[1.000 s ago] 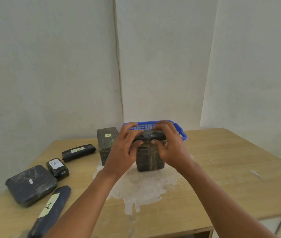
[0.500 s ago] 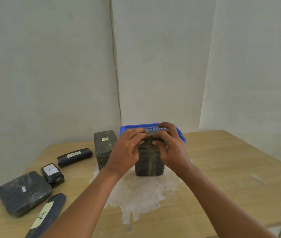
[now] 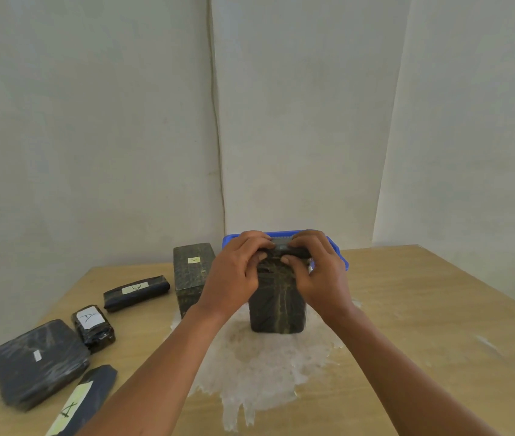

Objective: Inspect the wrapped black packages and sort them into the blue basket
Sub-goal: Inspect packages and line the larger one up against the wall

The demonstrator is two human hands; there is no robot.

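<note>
Both hands work at the top of a tall, upright block-shaped package wrapped in black plastic film (image 3: 278,306), which stands on a white, ragged-edged patch (image 3: 268,357) in the middle of the pale wooden tabletop (image 3: 423,325). The left hand (image 3: 234,275) has its fingers (image 3: 257,243) curled over the package's top edge, thumb pressed against the near face. The right hand (image 3: 319,275) mirrors it, fingers bent over the top and thumb pinching the wrap, so both are grasping the package.

Directly behind the package, touching the wall, sits the blue perforated plastic basket (image 3: 339,256), mostly hidden by the hands. Just left stands a second upright black-wrapped block (image 3: 191,278) with a small yellowish label, its writing too small to read.

The right half of the tabletop lies bare out to its edges. Along the left side lie four more wrapped packages: a slim black bar (image 3: 136,292) with a pale label, a small black bundle (image 3: 92,328) with a white label reading "A", a broad flat black parcel (image 3: 37,363) with a tiny white tag, and a long black strip (image 3: 86,401) at the near edge whose yellowish label also shows an "A".
</note>
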